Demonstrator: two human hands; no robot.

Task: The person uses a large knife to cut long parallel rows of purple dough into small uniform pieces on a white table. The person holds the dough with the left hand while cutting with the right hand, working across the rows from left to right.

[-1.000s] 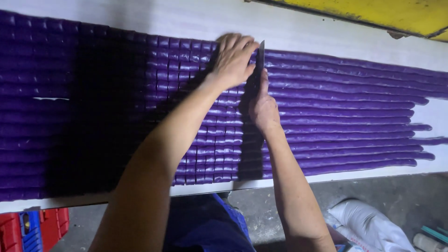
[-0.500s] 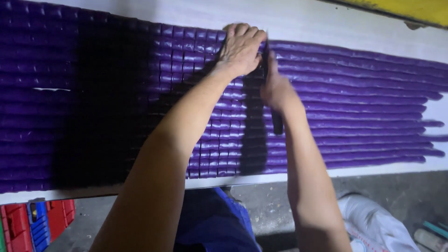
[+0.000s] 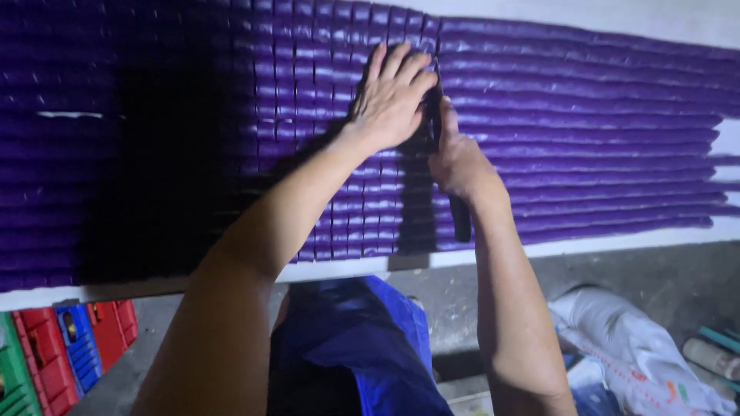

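Long purple strips (image 3: 601, 139) lie side by side across a white table (image 3: 617, 240). Left of the middle they are cut into rows of small purple blocks (image 3: 308, 92). My left hand (image 3: 391, 94) lies flat, fingers spread, on the cut blocks by the cut line. My right hand (image 3: 460, 160) grips a long dark knife (image 3: 461, 219), its blade running up across the strips beside my left hand. The blade's tip is partly hidden between the hands.
Under the table's front edge are red, blue and green plastic crates (image 3: 69, 347) at the left, my blue clothing (image 3: 362, 347) in the middle, and a white sack (image 3: 632, 347) on the grey floor at the right.
The view has shifted a little, so the strips sit higher in the frame. My right hand with the knife has moved slightly toward me along the cut line. My left hand stays flat on the blocks.
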